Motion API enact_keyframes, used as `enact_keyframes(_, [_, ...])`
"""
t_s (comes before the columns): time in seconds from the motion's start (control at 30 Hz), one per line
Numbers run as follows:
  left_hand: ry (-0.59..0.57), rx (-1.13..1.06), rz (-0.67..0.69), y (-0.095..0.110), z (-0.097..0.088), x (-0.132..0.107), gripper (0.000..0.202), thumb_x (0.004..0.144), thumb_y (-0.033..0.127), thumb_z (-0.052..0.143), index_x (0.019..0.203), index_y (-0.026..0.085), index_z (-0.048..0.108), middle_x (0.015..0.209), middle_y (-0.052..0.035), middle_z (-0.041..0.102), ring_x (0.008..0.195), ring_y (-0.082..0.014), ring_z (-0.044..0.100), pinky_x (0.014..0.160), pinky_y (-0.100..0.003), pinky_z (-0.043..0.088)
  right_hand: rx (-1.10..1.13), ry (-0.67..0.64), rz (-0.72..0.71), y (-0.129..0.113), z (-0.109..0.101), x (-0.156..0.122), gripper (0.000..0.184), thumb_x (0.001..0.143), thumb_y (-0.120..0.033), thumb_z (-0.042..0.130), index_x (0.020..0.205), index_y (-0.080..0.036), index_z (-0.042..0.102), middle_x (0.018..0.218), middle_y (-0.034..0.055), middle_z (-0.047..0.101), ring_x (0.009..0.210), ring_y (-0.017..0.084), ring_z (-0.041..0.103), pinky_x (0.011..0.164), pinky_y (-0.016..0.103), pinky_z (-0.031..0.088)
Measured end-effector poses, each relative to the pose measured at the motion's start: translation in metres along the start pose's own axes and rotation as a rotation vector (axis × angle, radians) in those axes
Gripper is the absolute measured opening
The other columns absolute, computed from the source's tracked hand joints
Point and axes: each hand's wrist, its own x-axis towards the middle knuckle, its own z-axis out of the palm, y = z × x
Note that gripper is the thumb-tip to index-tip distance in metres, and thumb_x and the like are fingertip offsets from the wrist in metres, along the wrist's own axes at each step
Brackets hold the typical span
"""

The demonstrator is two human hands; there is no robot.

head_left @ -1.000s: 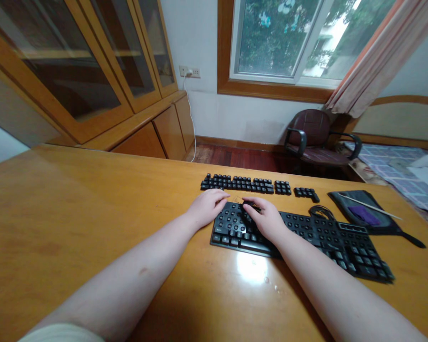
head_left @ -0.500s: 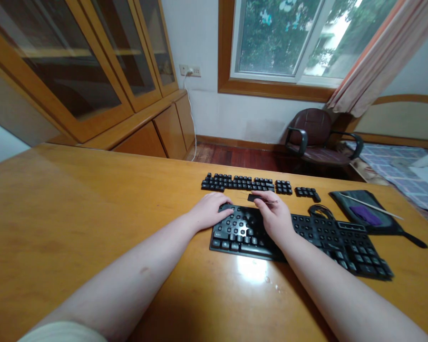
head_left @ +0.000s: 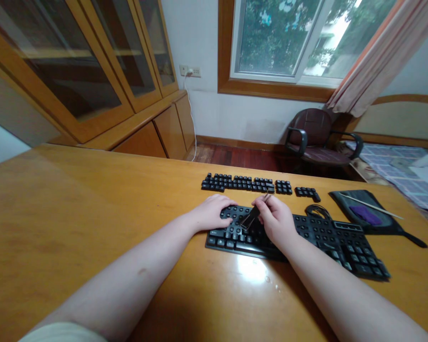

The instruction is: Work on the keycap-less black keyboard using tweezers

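Note:
A black keyboard (head_left: 257,249) lies on the desk, with many keycaps off and bare switches showing in its upper rows. My left hand (head_left: 214,212) rests on its left end, fingers stretched toward the back edge and thumb apart on the keys. Pinched in my right hand (head_left: 276,219) is a keycap puller (head_left: 254,216), a black handle with wire loops at its ends. It tilts down to the left, its lower wires at the keys in the middle-left part. Whether the wires grip a key cannot be made out. My right hand hides part of the keyboard.
Removed keycaps (head_left: 240,182) lie in grouped rows behind the keyboard. A coiled cable (head_left: 318,212) sits at its back edge. To the right is a dark pouch (head_left: 356,197) with a purple cloth (head_left: 366,215) and a thin stick (head_left: 373,205) on it. An armchair (head_left: 312,137) stands beyond the desk.
The puller has swung from nearly level above the back edge to tilted, wires down at the keys. The keyboard has shifted slightly left, and my left thumb sits lower on it.

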Motion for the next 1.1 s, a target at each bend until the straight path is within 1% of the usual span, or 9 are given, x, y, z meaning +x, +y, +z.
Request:
enact_keyframes(0.1, [0.018,0.017,-0.026,-0.001,-0.003,-0.002,0.044,0.064,0.024,0.061,0.108,0.022,0.058,0.107,-0.0053,0.06,0.102,-0.0243,0.052,0.093,-0.037,0.039,-0.087,-0.035,-0.029,-0.004,-0.001,-0.001,0.027,0.085,-0.042,0.047,0.073,-0.021,0.057,0.067,0.0033,0.061,0.06,0.017,0.059,0.056,0.028,0.047])
enact_keyframes(0.2, [0.03,0.052,-0.02,0.0,-0.006,-0.004,0.044,0.062,0.021,0.059,0.105,0.022,0.058,0.105,-0.0052,0.06,0.101,-0.0247,0.052,0.092,-0.037,0.04,-0.096,-0.089,-0.035,-0.004,0.003,-0.002,0.028,0.086,-0.043,0.046,0.071,-0.021,0.056,0.067,0.0027,0.061,0.057,0.016,0.058,0.057,0.029,0.048])
enact_keyframes(0.3, [0.05,0.07,0.053,0.001,-0.008,-0.005,0.045,0.063,0.017,0.056,0.107,0.023,0.058,0.111,-0.0045,0.057,0.105,-0.0237,0.049,0.095,-0.037,0.037,-0.096,-0.118,-0.037,-0.003,0.005,-0.003,0.027,0.087,-0.041,0.045,0.071,-0.021,0.055,0.066,0.0019,0.06,0.054,0.015,0.058,0.058,0.029,0.048])
enact_keyframes(0.4, [0.036,0.059,0.172,0.001,-0.009,-0.006,0.043,0.066,0.014,0.054,0.108,0.024,0.059,0.111,-0.0029,0.058,0.104,-0.0207,0.05,0.096,-0.034,0.036,-0.125,-0.113,-0.096,-0.002,0.004,-0.003,0.024,0.087,-0.038,0.045,0.075,-0.022,0.058,0.07,0.0029,0.061,0.063,0.017,0.06,0.062,0.03,0.048])
enact_keyframes(0.53, [0.018,0.022,0.237,0.002,-0.011,-0.007,0.031,0.075,0.021,0.054,0.105,0.025,0.062,0.105,-0.002,0.061,0.101,-0.0184,0.053,0.093,-0.032,0.037,-0.166,-0.145,-0.128,0.0,0.004,-0.002,0.022,0.088,-0.034,0.046,0.073,-0.022,0.057,0.072,0.0034,0.062,0.072,0.019,0.062,0.068,0.031,0.048])
enact_keyframes(0.7, [0.0,0.059,0.222,0.014,-0.013,-0.007,0.027,0.076,0.032,0.058,0.102,0.024,0.064,0.099,-0.0035,0.064,0.097,-0.0202,0.055,0.09,-0.034,0.039,-0.179,-0.233,-0.191,0.001,0.007,0.0,0.023,0.087,-0.032,0.049,0.068,-0.022,0.057,0.074,0.0032,0.064,0.074,0.018,0.061,0.07,0.03,0.047])
enact_keyframes(0.83, [-0.03,0.073,0.21,0.023,-0.005,-0.006,0.021,0.077,0.037,0.058,0.088,0.021,0.066,0.091,-0.0043,0.065,0.091,-0.0205,0.056,0.083,-0.032,0.041,-0.219,-0.343,-0.299,0.002,0.009,-0.001,0.02,0.088,-0.031,0.048,0.078,-0.021,0.062,0.079,0.0035,0.065,0.076,0.016,0.061,0.072,0.028,0.047])
enact_keyframes(0.93, [-0.022,0.079,0.206,0.025,0.005,-0.005,0.017,0.077,0.034,0.059,0.079,0.019,0.066,0.089,-0.0046,0.065,0.087,-0.0195,0.057,0.08,-0.031,0.042,-0.319,-0.433,-0.364,0.004,0.012,-0.003,0.022,0.089,-0.031,0.046,0.082,-0.02,0.065,0.078,0.0035,0.066,0.074,0.016,0.061,0.07,0.027,0.045])
enact_keyframes(1.1, [0.017,0.063,0.246,0.021,0.013,-0.004,0.013,0.076,0.029,0.06,0.079,0.018,0.065,0.09,-0.0039,0.065,0.087,-0.0185,0.056,0.08,-0.031,0.041,-0.391,-0.399,-0.451,0.009,0.016,-0.008,0.025,0.089,-0.03,0.046,0.078,-0.019,0.065,0.074,0.0038,0.067,0.07,0.016,0.06,0.067,0.026,0.045])
